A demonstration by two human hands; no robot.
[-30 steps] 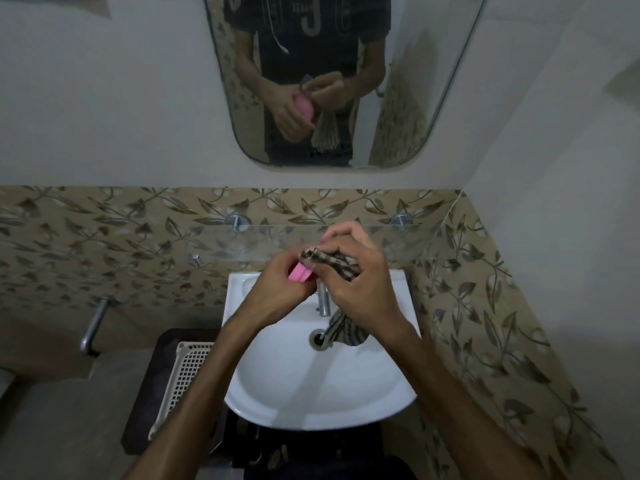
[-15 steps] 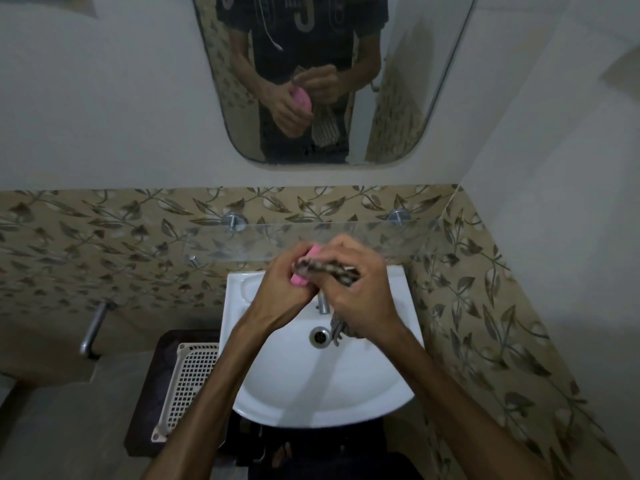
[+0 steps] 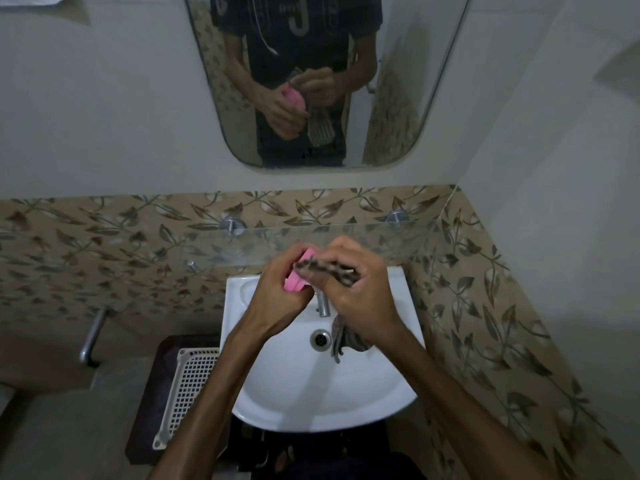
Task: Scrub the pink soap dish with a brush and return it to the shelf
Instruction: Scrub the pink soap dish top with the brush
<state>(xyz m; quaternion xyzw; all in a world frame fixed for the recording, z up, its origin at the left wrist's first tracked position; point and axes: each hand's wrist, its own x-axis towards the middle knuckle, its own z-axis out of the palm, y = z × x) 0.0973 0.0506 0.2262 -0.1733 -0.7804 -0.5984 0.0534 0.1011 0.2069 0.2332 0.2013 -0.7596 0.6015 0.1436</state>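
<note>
Two hands: left [image 3: 277,289] grips one soap dish [image 3: 297,285]; right [image 3: 360,292], one cloth [image 3: 325,269].

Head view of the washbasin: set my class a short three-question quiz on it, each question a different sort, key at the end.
1. True or false: the pink soap dish lies on the glass shelf.
2. The right hand grips: A) striped cloth B) sponge C) bottle.
3. Which hand holds the dish?

Key: 1 false, it is held above the basin; 2 A; 3 the left hand.
</note>
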